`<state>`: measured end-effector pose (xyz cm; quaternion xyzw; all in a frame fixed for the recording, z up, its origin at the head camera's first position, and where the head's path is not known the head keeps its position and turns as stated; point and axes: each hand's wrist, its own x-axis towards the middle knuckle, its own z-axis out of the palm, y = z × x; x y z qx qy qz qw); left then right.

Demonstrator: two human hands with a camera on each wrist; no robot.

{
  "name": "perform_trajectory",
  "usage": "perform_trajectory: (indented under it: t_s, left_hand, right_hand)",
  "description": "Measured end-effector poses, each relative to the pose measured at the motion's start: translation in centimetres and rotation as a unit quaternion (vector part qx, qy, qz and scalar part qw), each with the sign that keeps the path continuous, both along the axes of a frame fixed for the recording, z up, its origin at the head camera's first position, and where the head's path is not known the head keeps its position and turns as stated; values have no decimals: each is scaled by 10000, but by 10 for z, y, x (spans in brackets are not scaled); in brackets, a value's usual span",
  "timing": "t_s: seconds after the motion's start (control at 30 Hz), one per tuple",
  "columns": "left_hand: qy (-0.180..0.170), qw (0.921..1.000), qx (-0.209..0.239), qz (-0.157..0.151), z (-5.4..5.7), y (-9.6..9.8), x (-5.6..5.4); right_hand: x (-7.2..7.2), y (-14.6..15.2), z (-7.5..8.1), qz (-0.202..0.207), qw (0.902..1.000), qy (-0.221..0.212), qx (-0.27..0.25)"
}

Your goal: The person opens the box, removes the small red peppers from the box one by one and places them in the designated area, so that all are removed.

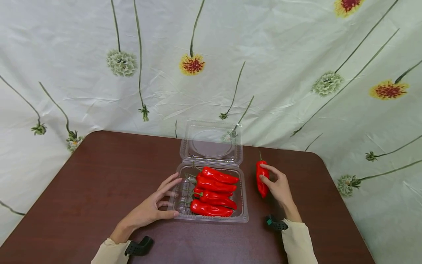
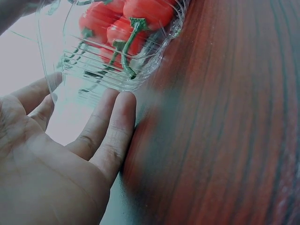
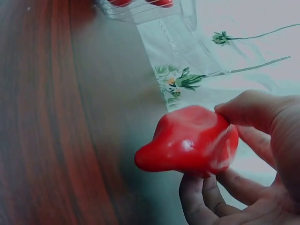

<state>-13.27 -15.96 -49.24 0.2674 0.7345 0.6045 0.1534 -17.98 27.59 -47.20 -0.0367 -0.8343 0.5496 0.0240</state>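
Observation:
On the table, a clear plastic clamshell container (image 1: pixel 244 205) lies with its lid raised at the back. Several red peppers (image 1: pixel 215 198) with green stems lie in its tray, tips to the right. My left hand (image 1: pixel 150 207) rests against the container's left side, fingers spread and fairly straight; in the left wrist view its fingertips (image 2: pixel 124 105) meet the ribbed plastic wall. To the right of the container, my right hand (image 1: pixel 278 183) pinches a single red pepper (image 3: pixel 187 143) between thumb and fingers. That pepper's stem points toward the back.
The dark brown wooden table (image 1: pixel 108 176) has rounded back corners. Behind it hangs a white cloth (image 1: pixel 263 47) printed with flowers, and the raised lid (image 1: pixel 212 141) stands in front of it. Dark bands (image 1: pixel 138 247) are worn at both wrists.

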Motion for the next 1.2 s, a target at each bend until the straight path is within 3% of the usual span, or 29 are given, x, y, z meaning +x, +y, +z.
perform_trajectory:
  t_s: [0.27, 0.7, 1.2]
  left_hand:
    - [26, 10000, 21, 14, 0, 0, 0]
    - [-58, 10000, 37, 5, 0, 0, 1]
    - [-5, 10000, 93, 7, 1, 0, 1]
  right_hand:
    - [-2, -1, -7, -296, 9989, -131, 338]
    - [0, -1, -10, -328, 9948, -223, 934]
    - [1, -2, -9, -592, 9886, 112, 1379]
